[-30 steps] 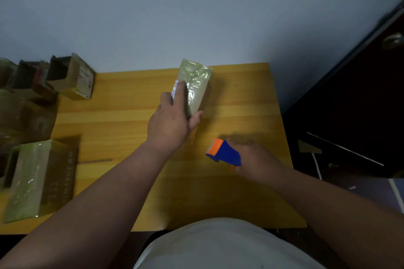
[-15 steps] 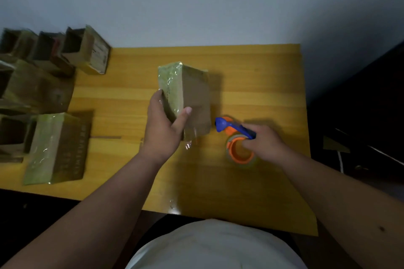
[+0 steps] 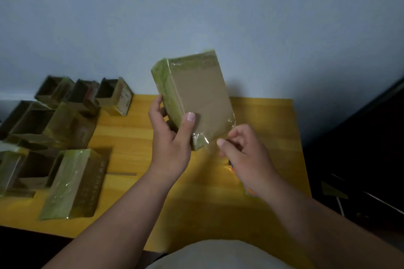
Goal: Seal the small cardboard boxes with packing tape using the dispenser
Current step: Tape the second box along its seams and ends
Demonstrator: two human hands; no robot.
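we hold box (image 3: 196,98) raised above desk (image 3: 273,120), centre of view. left hand (image 3: 170,144) grips its lower left edge, thumb across face. right hand (image 3: 244,155) at 4 o'clock of box, fingertips pinching loose tape end (image 3: 207,140) at bottom corner. tape already covers box edges; we judge this one nearly sealed. dispenser (image 3: 231,167) mostly hidden under right hand. taped box (image 3: 72,183) lies at 8 o'clock; open boxes (image 3: 83,94) at 9–10 o'clock await sealing. yellow wooden desk against pale wall, dim room, dark furniture at 3 o'clock.

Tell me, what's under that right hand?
Under the right hand only slivers of something orange and a speck of blue show on the yellow table. The hand covers the rest, so I cannot tell its shape.
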